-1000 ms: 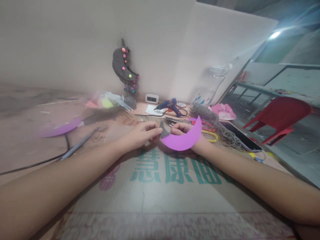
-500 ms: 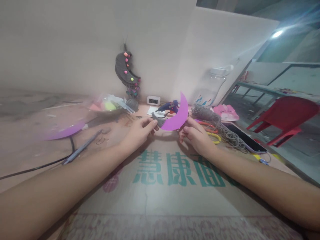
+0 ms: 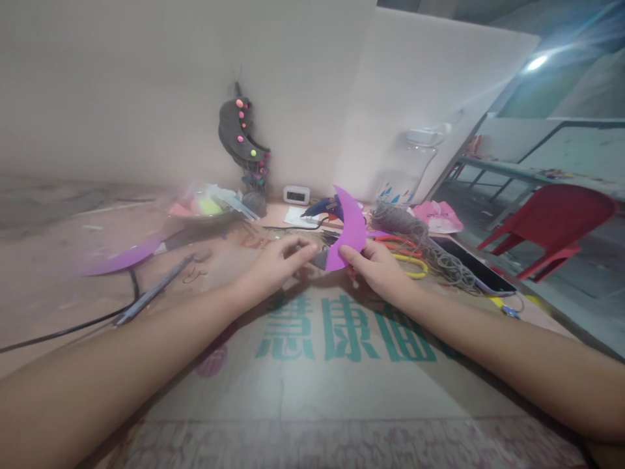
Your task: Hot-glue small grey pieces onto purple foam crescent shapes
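Observation:
A purple crescent cutout (image 3: 352, 228) is held above the board between my two hands. Grey yarn-like wrapping (image 3: 321, 258) covers its lower left tip. My right hand (image 3: 378, 264) grips the lower right of the crescent, thumb on its front face. At the grey end, my left hand (image 3: 286, 264) is closed in a pinch, thumb and index finger against the tip. Whether a loose strand runs between its fingers is too blurred to tell. Behind the crescent lies a blue glue gun (image 3: 325, 208), partly hidden.
A grey yarn skein (image 3: 400, 218), orange-handled scissors (image 3: 398, 245), yellow-handled scissors (image 3: 413, 266) and a phone (image 3: 471, 264) lie right. A bottle (image 3: 410, 166) and clock (image 3: 296, 195) stand behind. On the wall hangs a grey crescent decoration (image 3: 234, 133). Left are a bowl (image 3: 200, 218), purple piece (image 3: 122, 257) and pen-like tool (image 3: 156, 290).
The crescent has turned, its upper tip swinging left and its grey end shifting right and down. My right thumb has come onto its front face. My left hand has moved slightly right.

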### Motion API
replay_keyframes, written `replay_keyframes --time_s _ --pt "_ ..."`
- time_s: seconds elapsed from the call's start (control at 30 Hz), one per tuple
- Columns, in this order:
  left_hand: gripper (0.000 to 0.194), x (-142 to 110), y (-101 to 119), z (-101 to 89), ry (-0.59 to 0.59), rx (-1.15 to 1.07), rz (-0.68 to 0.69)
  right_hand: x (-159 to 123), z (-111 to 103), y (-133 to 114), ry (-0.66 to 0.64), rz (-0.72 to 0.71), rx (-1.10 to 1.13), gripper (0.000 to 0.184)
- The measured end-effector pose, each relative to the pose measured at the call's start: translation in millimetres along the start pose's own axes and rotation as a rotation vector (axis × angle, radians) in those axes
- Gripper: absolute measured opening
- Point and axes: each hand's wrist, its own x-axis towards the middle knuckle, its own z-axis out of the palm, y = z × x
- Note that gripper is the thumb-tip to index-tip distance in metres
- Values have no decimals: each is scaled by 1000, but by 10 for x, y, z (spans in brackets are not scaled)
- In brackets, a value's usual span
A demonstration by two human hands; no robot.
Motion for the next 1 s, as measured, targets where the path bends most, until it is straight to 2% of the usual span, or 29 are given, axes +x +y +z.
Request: replay_keyframes --time_s 0.1,0.23,0.37,0.4,0.47,0.53,0.7,0.83,0.9,1.0 --pt "36 -23 46 -7 57 -107 -63 -12 0 -2 -40 -7 20 46" --pt "44 -43 73 -15 -62 -170 -151 -25 3 -28 -111 -26 42 48" --pt "43 7 -18 -16 71 -199 -90 -1 -16 -14 34 -71 57 45" --pt "44 21 -47 -15 70 -161 -99 8 -24 -4 58 -87 74 45" --pt "43 36 -87 -14 -65 17 -118 23 -33 13 51 -103 112 45" --pt "42 30 -94 -12 -147 111 -142 26 -28 18 -2 -100 144 43" --pt "39 -1 -34 -31 -30 117 -131 -3 13 -43 -109 -64 87 40" --pt "39 9 -38 -45 -20 117 -123 -17 12 -76 -142 -33 -19 41" --pt "39 22 -62 -44 -5 100 -93 -21 9 -72 -177 -37 -36 35" --pt "38 37 -92 -35 8 6 -67 -17 20 -49 -200 -79 0 15"
